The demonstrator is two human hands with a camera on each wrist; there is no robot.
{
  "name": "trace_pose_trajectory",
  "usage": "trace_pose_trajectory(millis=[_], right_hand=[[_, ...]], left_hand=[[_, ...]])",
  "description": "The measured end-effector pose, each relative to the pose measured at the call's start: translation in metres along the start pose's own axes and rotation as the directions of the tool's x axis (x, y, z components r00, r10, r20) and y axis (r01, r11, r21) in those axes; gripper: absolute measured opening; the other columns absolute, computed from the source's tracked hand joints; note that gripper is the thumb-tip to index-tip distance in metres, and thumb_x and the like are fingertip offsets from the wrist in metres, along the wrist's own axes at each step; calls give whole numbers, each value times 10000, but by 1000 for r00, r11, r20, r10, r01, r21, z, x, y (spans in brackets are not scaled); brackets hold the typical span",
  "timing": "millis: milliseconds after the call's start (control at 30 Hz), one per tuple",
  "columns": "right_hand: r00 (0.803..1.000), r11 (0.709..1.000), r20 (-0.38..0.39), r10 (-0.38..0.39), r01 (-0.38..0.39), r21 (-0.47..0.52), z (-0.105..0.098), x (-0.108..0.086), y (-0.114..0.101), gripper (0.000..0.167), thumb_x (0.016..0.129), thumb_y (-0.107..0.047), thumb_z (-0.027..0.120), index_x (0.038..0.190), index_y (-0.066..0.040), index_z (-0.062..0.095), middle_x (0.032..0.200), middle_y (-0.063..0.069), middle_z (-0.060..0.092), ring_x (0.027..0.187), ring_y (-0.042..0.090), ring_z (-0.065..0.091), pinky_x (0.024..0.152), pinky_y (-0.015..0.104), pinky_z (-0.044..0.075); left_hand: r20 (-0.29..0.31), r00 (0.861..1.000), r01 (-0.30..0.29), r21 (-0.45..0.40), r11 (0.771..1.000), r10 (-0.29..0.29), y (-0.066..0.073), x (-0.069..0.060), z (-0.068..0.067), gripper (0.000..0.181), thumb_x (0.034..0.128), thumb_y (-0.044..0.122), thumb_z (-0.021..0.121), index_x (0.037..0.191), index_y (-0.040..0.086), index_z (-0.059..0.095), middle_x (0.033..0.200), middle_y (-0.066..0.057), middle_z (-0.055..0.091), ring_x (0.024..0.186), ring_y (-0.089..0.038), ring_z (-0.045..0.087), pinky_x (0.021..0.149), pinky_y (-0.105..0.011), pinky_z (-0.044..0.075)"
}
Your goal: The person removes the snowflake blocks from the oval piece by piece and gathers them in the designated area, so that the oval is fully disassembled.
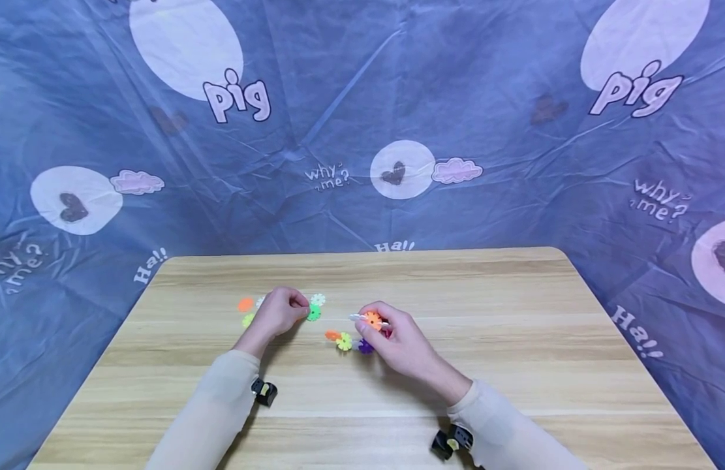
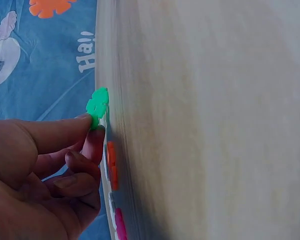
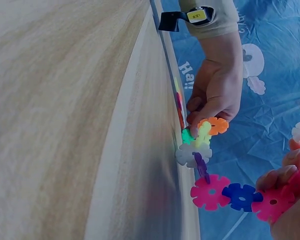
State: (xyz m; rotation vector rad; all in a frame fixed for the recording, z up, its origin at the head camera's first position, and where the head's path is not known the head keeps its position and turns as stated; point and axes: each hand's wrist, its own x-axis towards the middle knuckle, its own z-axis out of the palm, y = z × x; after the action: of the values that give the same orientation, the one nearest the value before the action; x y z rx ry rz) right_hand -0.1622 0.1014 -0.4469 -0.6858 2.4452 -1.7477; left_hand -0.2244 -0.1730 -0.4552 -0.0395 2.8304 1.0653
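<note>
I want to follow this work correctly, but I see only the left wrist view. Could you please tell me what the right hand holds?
Observer: The right hand holds a chain of joined discs.
Operator: Thank you. Does it contain something blue?
Observer: Yes, a blue disc sits between two pink discs.
Operator: And outside the chain, do you see yellow?
Observer: Yes, a yellow disc lies just left of the left hand.

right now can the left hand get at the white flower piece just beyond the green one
Probably yes, though the left hand is busy pinching the green piece and may need to release it first. The white flower piece shows close by, and nothing else seems to block the way.
</note>
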Motion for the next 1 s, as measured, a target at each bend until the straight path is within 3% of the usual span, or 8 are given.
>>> trace_pose_trajectory(millis=[233,467,600,833,1000], right_hand=[[1000,1000,0,-4,4,3,1,1,0,187,1066,-225,690,1181,-81,720,891,41,679,673,72,585,611,242,515],[1000,1000,3,-4,4,10,1,1,-1,185,1067,-221,686,1179,-77,717,890,39,675,672,69,579,606,243,510],[1000,1000,1,3,-3,4,1,2,-1,176,1063,-222,694,1177,-91,721,884,33,674,670,73,580,614,241,511],[1000,1000,-5,15,-15,-6,0,2,-2,180,1058,-227,701,1181,-98,728,892,35,682,678,81,584,623,243,515],[1000,1000,-4,15,-15,-9,0,2,-2,189,1057,-232,703,1182,-92,728,904,42,688,690,83,590,638,247,521]], left_hand=[[-6,1000,-14,24,1000,14,-1,0,-1,35,957,75,770,970,45,783,931,-91,749,869,-211,676,838,-396,572],[-18,1000,10,2,1000,-10,-2,-2,-2,67,974,85,757,1017,40,782,969,-100,752,905,-225,679,882,-430,576],[-32,999,0,-56,998,-1,-3,-6,-4,91,994,88,746,1048,28,788,978,-101,756,874,-209,673,817,-370,573],[-10,1000,-16,-205,979,14,-1,-17,-8,114,1018,101,734,1092,35,790,905,-126,739,714,-230,650,578,-272,504],[-13,999,-51,-252,966,49,2,-25,-11,149,1016,107,734,1124,21,789,936,-103,748,747,-184,634,597,-241,512]])
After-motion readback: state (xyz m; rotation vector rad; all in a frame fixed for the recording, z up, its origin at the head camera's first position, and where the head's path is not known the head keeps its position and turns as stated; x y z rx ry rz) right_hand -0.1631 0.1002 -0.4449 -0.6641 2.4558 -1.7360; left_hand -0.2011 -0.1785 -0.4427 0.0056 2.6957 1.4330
